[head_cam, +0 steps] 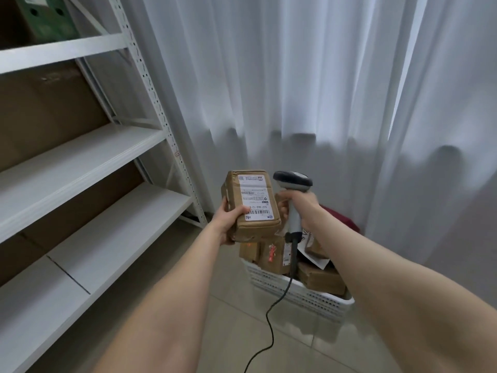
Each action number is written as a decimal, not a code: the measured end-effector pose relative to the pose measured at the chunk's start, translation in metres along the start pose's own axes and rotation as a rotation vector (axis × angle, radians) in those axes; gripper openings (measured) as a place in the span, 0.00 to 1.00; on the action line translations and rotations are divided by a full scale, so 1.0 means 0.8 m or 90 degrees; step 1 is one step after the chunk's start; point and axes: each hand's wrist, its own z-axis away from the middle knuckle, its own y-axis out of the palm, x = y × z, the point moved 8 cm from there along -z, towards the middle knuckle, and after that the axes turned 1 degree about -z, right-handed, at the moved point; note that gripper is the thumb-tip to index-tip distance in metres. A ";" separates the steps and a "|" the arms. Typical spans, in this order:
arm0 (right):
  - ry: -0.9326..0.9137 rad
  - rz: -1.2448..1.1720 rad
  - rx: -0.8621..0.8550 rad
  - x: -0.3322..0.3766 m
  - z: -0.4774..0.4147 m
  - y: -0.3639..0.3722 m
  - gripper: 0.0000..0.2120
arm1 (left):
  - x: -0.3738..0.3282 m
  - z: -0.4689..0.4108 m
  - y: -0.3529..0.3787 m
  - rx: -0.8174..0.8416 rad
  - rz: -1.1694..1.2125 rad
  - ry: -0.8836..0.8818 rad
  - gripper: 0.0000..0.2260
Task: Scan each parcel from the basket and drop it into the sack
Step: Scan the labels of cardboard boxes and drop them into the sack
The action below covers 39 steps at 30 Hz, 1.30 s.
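The left hand gripped the parcel by its near end, label up and long axis pointing away, while the right hand, wrapped round the scanner, stood just right of it (both above the basket).

A white metal shelving unit with perforated uprights runs along the left side of the room, its boards stepping down towards the floor. Green binders stand on the top shelf at the upper left corner, and brown cardboard backs the rack between the boards. Sheer white curtains hang in deep folds down to the pale tiled floor, with daylight showing through at the right.
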 end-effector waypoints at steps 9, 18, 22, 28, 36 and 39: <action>0.065 0.096 0.159 -0.039 0.044 0.125 0.07 | 0.027 -0.006 -0.108 -0.078 0.009 0.012 0.35; 0.084 0.118 0.182 -0.054 0.068 0.182 0.07 | 0.043 0.000 -0.174 -0.114 0.009 -0.004 0.35; 0.080 0.135 0.192 -0.058 0.077 0.200 0.09 | 0.046 0.003 -0.193 -0.126 0.007 -0.013 0.35; 0.080 0.150 0.198 -0.060 0.087 0.216 0.09 | 0.051 0.007 -0.210 -0.133 0.000 -0.028 0.33; 0.076 0.171 0.179 -0.058 0.089 0.222 0.10 | 0.050 0.012 -0.220 -0.126 0.004 -0.037 0.33; 0.083 0.154 0.175 -0.063 0.088 0.229 0.09 | 0.050 0.013 -0.225 -0.125 0.011 -0.035 0.33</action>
